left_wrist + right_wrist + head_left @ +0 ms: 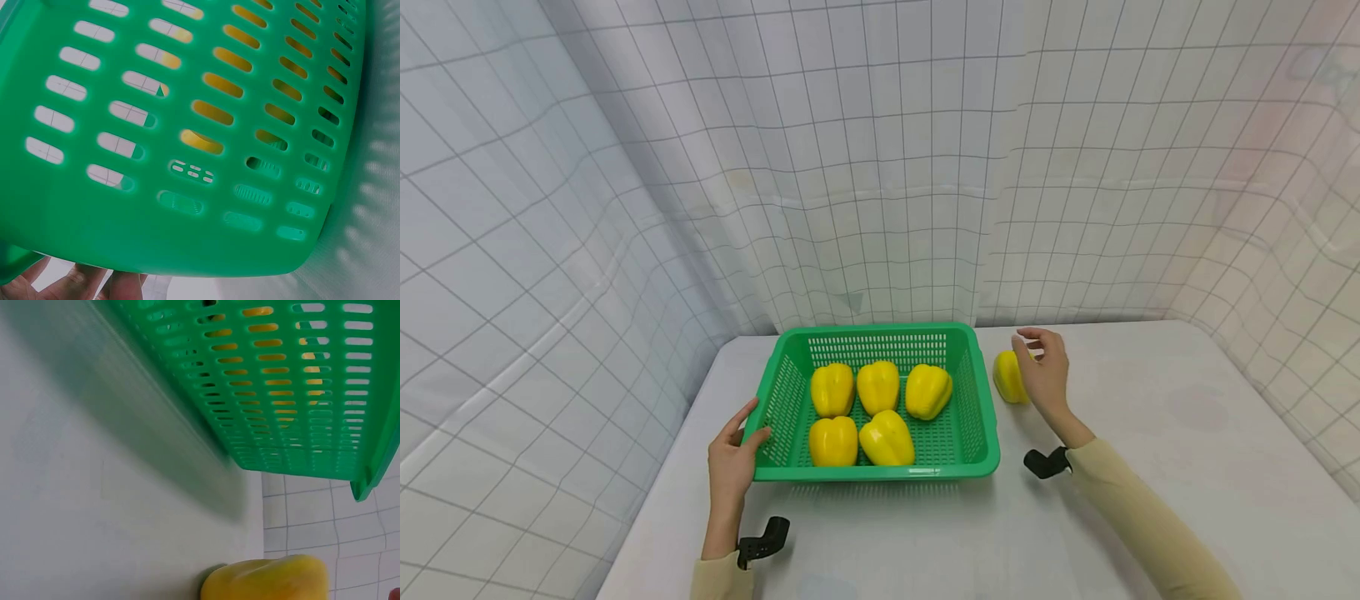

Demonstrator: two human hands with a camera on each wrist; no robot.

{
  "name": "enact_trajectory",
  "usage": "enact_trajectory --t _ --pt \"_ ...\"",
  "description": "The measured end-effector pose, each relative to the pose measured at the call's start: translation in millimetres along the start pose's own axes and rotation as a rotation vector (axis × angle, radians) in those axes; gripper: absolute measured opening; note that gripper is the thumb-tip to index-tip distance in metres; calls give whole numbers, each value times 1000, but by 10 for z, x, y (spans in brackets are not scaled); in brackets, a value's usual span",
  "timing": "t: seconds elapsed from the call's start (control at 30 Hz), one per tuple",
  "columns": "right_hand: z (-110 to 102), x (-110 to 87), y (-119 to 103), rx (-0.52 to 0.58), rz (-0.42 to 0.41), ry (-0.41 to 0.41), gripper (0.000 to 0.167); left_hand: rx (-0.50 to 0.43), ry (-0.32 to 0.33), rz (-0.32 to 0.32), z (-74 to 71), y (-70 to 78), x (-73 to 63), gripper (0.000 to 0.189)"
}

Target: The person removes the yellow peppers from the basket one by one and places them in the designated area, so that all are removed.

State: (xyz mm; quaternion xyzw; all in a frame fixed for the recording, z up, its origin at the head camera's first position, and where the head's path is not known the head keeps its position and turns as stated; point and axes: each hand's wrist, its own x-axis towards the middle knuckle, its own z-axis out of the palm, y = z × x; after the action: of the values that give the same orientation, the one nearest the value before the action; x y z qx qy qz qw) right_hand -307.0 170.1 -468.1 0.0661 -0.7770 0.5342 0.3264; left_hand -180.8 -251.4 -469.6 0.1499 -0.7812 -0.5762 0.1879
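Observation:
A green slotted plastic basket [880,473] stands on the table with several yellow bell peppers [833,390] in it. My left hand [732,462] holds its left rim, thumb over the top edge. The left wrist view shows those fingers [75,284] at the rim beside the slotted wall [125,237]. Right of the basket, another yellow bell pepper [1009,379] lies on the table. Over its right side is my right hand [1047,371], thumb and fingers spread apart. In the right wrist view this pepper [269,581] shows at the bottom, with a sliver of fingertip [395,594] apart from it.
The white table [1150,417] extends to the right and in front of the basket. White grid-patterned curtains [880,167] hang behind the table and along both sides. Each wrist carries a black camera mount [765,542] above a beige sleeve [1138,508].

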Motion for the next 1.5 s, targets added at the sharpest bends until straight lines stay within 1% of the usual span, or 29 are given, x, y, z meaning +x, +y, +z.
enact_trajectory --t 0.17,0.33,0.43,0.63,0.73,0.93,1.1,1.3,1.4,1.5 --pt "26 32 -143 7 1 -53 18 5 5 -8 -1 -1 5 45" --pt "32 47 -307 17 0 -131 18 9 7 -18 -4 -10 11 45" --pt "32 52 -409 19 -3 -190 19 7 5 -23 -5 0 7 45" --pt "40 68 -566 -20 -15 -330 21 13 -4 -20 -11 7 1 45" --pt "45 78 -635 -21 -3 -408 23 13 -1 -20 -10 4 0 45" --pt "81 98 -729 -76 51 -584 34 12 7 -23 -6 -13 -1 45" --pt "129 126 -797 -85 102 -720 42 12 -3 -15 -11 -19 0 45" --pt "230 156 -829 -150 156 -877 62 11 4 -19 0 -4 1 45" --pt "291 164 -836 -186 167 -934 69 11 12 -13 3 2 -3 44" --pt "336 174 -859 -221 152 -967 71 11 16 -8 6 7 -8 44"
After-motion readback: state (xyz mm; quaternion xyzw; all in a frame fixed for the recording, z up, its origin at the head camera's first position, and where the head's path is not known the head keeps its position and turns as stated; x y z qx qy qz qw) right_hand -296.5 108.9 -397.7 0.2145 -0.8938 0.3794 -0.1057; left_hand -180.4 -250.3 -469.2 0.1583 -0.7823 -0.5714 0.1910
